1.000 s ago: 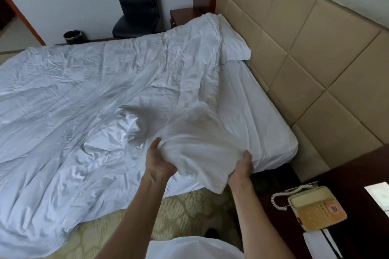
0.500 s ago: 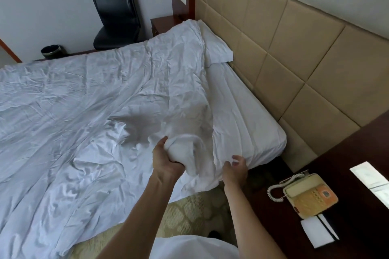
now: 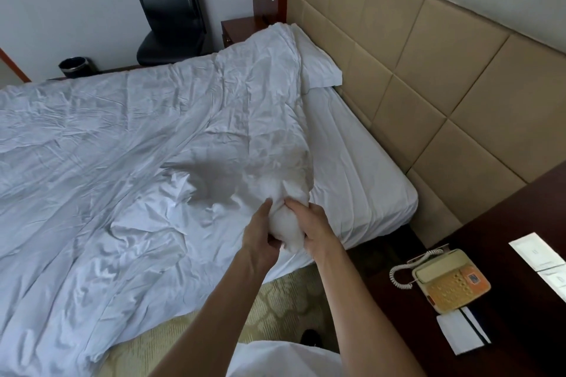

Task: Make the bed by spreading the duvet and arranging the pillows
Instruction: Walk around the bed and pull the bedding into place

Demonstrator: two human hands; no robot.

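A crumpled white duvet (image 3: 128, 162) covers most of the bed and hangs over its near side. Its near top corner is bunched into a lump at the bed's near edge. My left hand (image 3: 260, 236) grips that lump from the left, and my right hand (image 3: 315, 229) grips it from the right. A strip of bare white sheet (image 3: 361, 168) shows along the headboard. One white pillow (image 3: 318, 64) lies at the far end by the headboard, partly under the duvet.
A padded tan headboard (image 3: 428, 70) runs along the right. A dark nightstand (image 3: 520, 254) at the right carries a beige telephone (image 3: 450, 278) and papers. A second nightstand (image 3: 239, 30), a black chair (image 3: 165, 6) and a small bin (image 3: 75, 67) stand beyond the bed. Patterned carpet (image 3: 275, 309) lies below.
The lifted duvet corner has come down to the bed's edge. My right hand let go of it, dropped to the edge, then took hold of the bunch again beside my left hand.
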